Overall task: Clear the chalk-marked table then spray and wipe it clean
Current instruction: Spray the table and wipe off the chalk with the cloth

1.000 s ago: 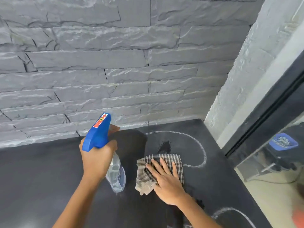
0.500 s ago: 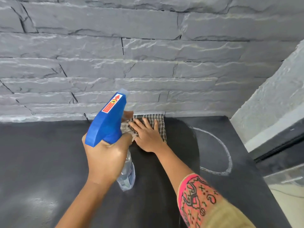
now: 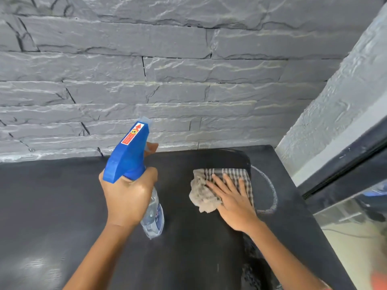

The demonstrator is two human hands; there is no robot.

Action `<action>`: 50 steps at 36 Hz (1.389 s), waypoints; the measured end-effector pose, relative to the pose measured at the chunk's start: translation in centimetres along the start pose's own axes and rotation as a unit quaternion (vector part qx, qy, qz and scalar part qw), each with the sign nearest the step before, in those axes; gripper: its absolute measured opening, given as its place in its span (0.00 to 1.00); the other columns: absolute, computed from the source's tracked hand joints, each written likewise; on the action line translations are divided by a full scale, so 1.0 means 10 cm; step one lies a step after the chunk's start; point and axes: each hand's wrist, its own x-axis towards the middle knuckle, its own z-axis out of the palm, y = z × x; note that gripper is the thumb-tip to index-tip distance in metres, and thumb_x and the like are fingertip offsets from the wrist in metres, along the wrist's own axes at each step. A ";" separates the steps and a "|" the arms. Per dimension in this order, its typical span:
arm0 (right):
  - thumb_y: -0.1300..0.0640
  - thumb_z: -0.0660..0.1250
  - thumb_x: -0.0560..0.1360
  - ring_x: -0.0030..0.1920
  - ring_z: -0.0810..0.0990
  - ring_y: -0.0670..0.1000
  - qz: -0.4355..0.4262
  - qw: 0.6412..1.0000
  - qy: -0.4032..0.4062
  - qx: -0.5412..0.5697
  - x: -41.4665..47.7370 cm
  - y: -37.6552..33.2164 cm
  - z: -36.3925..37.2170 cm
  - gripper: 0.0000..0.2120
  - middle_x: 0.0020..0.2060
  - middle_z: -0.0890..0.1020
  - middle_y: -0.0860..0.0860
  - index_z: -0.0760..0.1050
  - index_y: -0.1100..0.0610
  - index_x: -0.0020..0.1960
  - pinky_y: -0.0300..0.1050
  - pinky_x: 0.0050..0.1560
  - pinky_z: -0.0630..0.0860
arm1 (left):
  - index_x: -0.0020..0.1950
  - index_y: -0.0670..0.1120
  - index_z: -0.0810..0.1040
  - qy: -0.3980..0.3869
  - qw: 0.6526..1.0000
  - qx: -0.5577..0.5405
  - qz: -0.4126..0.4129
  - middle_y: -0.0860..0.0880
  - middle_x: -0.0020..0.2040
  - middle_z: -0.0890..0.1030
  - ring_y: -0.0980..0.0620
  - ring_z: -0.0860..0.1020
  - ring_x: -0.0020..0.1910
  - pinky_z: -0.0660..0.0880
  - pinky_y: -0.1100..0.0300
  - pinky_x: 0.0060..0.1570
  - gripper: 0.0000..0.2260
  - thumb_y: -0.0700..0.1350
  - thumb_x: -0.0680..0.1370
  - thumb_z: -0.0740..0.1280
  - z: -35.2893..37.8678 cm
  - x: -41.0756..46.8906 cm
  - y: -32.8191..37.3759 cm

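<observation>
My left hand (image 3: 127, 197) grips the neck of a clear spray bottle (image 3: 154, 218) with a blue trigger head (image 3: 127, 155), held above the black table (image 3: 52, 206). To its right, my right hand (image 3: 232, 197) presses flat with straight fingers on a checked cloth (image 3: 209, 185) lying on the tabletop. A curved white chalk line (image 3: 271, 189) remains just right of the cloth. The surface left of the chalk looks darker and wiped.
A grey stone-slab wall (image 3: 167, 80) runs along the table's far edge. A rough grey pillar (image 3: 335, 101) and a dark window frame (image 3: 345, 170) stand at the right. The table's right edge (image 3: 310, 216) drops to the floor.
My right hand has slid the cloth from the far edge by the wall to the right and nearer, beside the chalk arc. The left hand still holds the bottle.
</observation>
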 end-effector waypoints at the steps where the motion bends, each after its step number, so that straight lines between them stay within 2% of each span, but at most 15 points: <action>1: 0.49 0.43 0.72 0.76 0.41 0.51 -0.018 1.000 0.007 -0.012 -0.19 -0.06 0.06 0.31 0.76 0.47 0.42 0.43 0.40 0.75 0.60 0.71 0.38 | 0.39 0.38 0.73 0.002 1.000 0.002 -0.002 0.41 0.37 0.76 0.48 0.73 0.38 0.73 0.54 0.37 0.08 0.36 0.62 0.63 0.00 0.01 -0.01; 4: 0.52 0.53 0.67 0.75 0.53 0.51 -0.064 0.997 0.006 -0.040 -0.75 -0.13 0.25 0.35 0.75 0.58 0.44 0.53 0.41 0.75 0.60 0.68 0.49 | 0.41 0.37 0.74 0.001 1.000 0.009 0.006 0.34 0.39 0.77 0.47 0.74 0.38 0.74 0.50 0.37 0.09 0.36 0.62 0.63 0.00 0.01 -0.01; 7: 0.54 0.59 0.65 0.74 0.56 0.50 -0.071 0.995 0.025 -0.065 -1.09 0.00 0.29 0.38 0.74 0.61 0.43 0.57 0.41 0.74 0.58 0.68 0.51 | 0.41 0.49 0.77 -0.006 1.000 0.011 0.023 0.43 0.42 0.81 0.49 0.77 0.40 0.76 0.55 0.39 0.12 0.35 0.63 0.63 0.01 0.00 0.02; 10: 0.55 0.53 0.66 0.74 0.56 0.50 -0.026 0.998 0.025 -0.043 -1.00 0.16 0.20 0.35 0.73 0.61 0.43 0.58 0.42 0.73 0.56 0.69 0.49 | 0.43 0.52 0.77 -0.010 0.999 0.007 0.036 0.52 0.46 0.82 0.53 0.80 0.44 0.78 0.56 0.43 0.15 0.35 0.63 0.62 0.01 -0.01 0.03; 12: 0.55 0.51 0.69 0.75 0.55 0.52 0.014 0.999 0.030 -0.017 -0.74 0.24 0.10 0.34 0.74 0.59 0.43 0.54 0.42 0.75 0.54 0.72 0.44 | 0.42 0.53 0.77 -0.001 0.999 0.005 0.032 0.53 0.43 0.82 0.52 0.79 0.41 0.77 0.57 0.41 0.15 0.35 0.63 0.63 0.01 -0.01 0.01; 15: 0.55 0.49 0.78 0.76 0.42 0.51 0.096 0.995 0.038 0.012 -0.15 0.40 -0.06 0.29 0.76 0.46 0.43 0.44 0.41 0.76 0.57 0.72 0.36 | 0.42 0.53 0.77 0.004 1.000 0.003 0.030 0.50 0.42 0.81 0.48 0.79 0.41 0.78 0.52 0.41 0.15 0.35 0.62 0.63 0.01 0.00 0.01; 20: 0.51 0.50 0.80 0.76 0.40 0.54 0.144 0.988 0.000 0.049 0.78 0.21 -0.27 0.26 0.77 0.46 0.47 0.48 0.42 0.76 0.67 0.71 0.38 | 0.41 0.55 0.79 0.003 0.999 -0.003 0.039 0.55 0.45 0.83 0.49 0.82 0.46 0.79 0.44 0.45 0.17 0.34 0.62 0.62 0.01 0.00 0.00; 25: 0.47 0.50 0.80 0.76 0.38 0.54 0.011 0.999 -0.018 0.027 0.84 -0.44 -0.16 0.25 0.77 0.45 0.46 0.49 0.40 0.75 0.66 0.70 0.34 | 0.40 0.44 0.77 0.005 0.999 0.009 0.041 0.42 0.42 0.82 0.47 0.80 0.44 0.78 0.41 0.43 0.10 0.34 0.63 0.62 0.01 0.02 -0.04; 28: 0.47 0.49 0.79 0.76 0.39 0.53 -0.088 0.996 -0.004 0.013 0.43 -0.71 -0.01 0.25 0.77 0.47 0.46 0.52 0.40 0.75 0.66 0.70 0.34 | 0.41 0.48 0.76 -0.001 0.998 0.005 0.057 0.49 0.46 0.83 0.50 0.82 0.50 0.78 0.44 0.48 0.13 0.33 0.63 0.62 0.01 0.03 -0.02; 32: 0.45 0.39 0.69 0.76 0.40 0.51 -0.146 0.989 -0.016 0.009 -0.18 -0.50 0.10 0.32 0.77 0.47 0.44 0.54 0.40 0.74 0.63 0.71 0.34 | 0.41 0.49 0.76 -0.005 0.998 0.002 0.070 0.46 0.47 0.82 0.46 0.82 0.49 0.78 0.44 0.49 0.14 0.32 0.63 0.62 0.01 0.03 -0.03; 37: 0.48 0.39 0.70 0.75 0.37 0.47 -0.034 0.999 -0.009 0.010 -0.14 0.17 -0.02 0.32 0.76 0.45 0.40 0.52 0.39 0.75 0.60 0.72 0.34 | 0.40 0.54 0.76 -0.007 0.997 -0.011 0.077 0.49 0.46 0.82 0.47 0.82 0.50 0.78 0.43 0.51 0.17 0.32 0.63 0.62 0.01 0.04 -0.06; 40: 0.51 0.46 0.79 0.76 0.40 0.50 0.063 0.998 0.016 0.011 0.41 0.52 -0.17 0.25 0.77 0.47 0.44 0.50 0.42 0.76 0.64 0.72 0.38 | 0.40 0.53 0.76 -0.005 0.997 -0.019 0.075 0.47 0.46 0.82 0.45 0.82 0.51 0.77 0.40 0.51 0.16 0.33 0.63 0.62 0.00 0.04 -0.08; 44: 0.52 0.51 0.79 0.76 0.41 0.54 0.138 0.990 0.005 0.038 0.96 0.57 -0.27 0.26 0.77 0.46 0.50 0.48 0.42 0.76 0.68 0.71 0.38 | 0.41 0.50 0.75 -0.008 0.997 -0.019 0.079 0.46 0.46 0.81 0.45 0.81 0.51 0.77 0.40 0.52 0.14 0.32 0.63 0.62 0.02 0.04 -0.08; 47: 0.49 0.49 0.80 0.76 0.39 0.55 0.127 0.992 -0.001 0.012 0.88 0.39 -0.23 0.26 0.77 0.43 0.49 0.46 0.41 0.76 0.69 0.70 0.36 | 0.42 0.50 0.75 -0.013 0.997 -0.020 0.075 0.49 0.46 0.81 0.48 0.82 0.51 0.78 0.43 0.52 0.15 0.31 0.63 0.61 0.02 0.04 -0.07; 50: 0.48 0.46 0.79 0.76 0.36 0.54 0.048 0.999 -0.013 -0.018 0.48 0.16 -0.12 0.26 0.77 0.41 0.47 0.45 0.39 0.75 0.67 0.70 0.34 | 0.42 0.51 0.75 -0.013 0.997 -0.021 0.074 0.50 0.46 0.81 0.49 0.82 0.51 0.78 0.44 0.51 0.16 0.32 0.64 0.61 0.02 0.05 -0.05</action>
